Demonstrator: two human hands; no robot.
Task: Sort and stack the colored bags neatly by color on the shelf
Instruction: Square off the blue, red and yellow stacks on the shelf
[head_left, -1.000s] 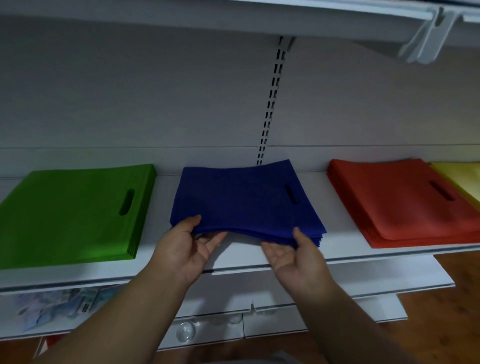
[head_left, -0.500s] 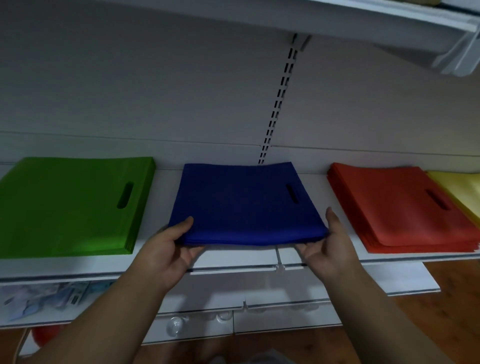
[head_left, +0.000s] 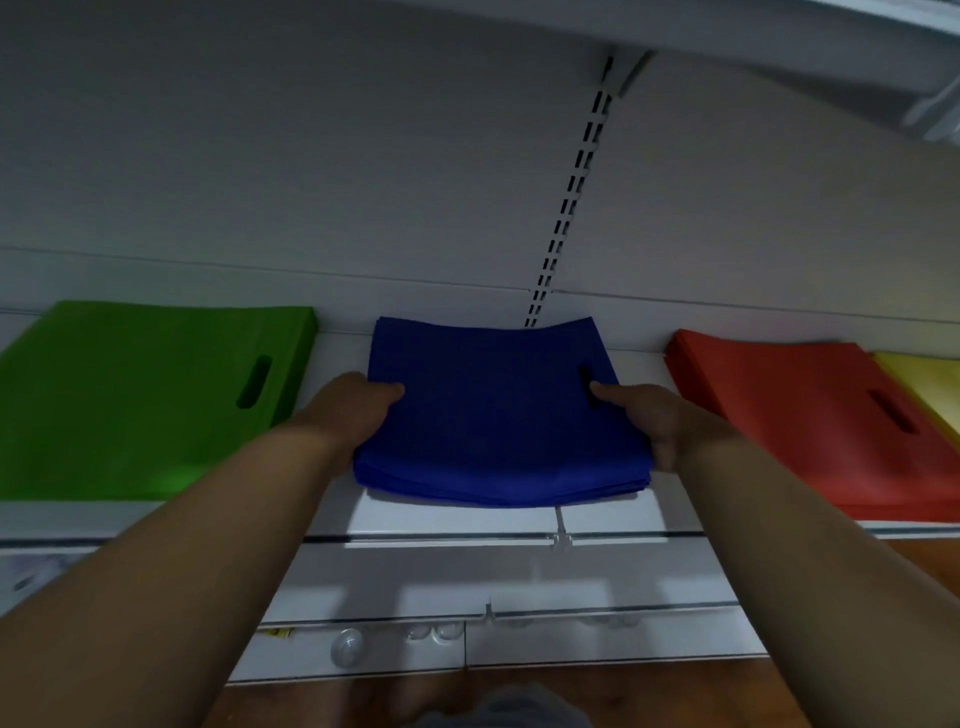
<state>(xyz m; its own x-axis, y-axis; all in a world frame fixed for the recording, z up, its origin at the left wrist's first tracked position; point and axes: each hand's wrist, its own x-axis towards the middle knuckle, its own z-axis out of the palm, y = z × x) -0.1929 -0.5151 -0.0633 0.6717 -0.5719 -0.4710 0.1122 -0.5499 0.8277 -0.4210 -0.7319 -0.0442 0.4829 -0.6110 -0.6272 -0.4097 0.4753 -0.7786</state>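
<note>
Gripping blue bag stack (head_left: 498, 415): left hand (head_left: 353, 405), right hand (head_left: 654, 415), opposite sides.

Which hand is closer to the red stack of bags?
The right. The right hand grips the right edge of the blue stack, beside the red stack without touching it. The left hand grips the blue stack's left edge, nearer the green stack.

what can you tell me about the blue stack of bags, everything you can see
The blue stack of bags is several flat, deep-blue bags that look like non-woven fabric, with a slot handle cut near the right edge. It lies on the white shelf, its front edges slightly uneven. The left hand and right hand grip its sides, thumbs on top.
</note>
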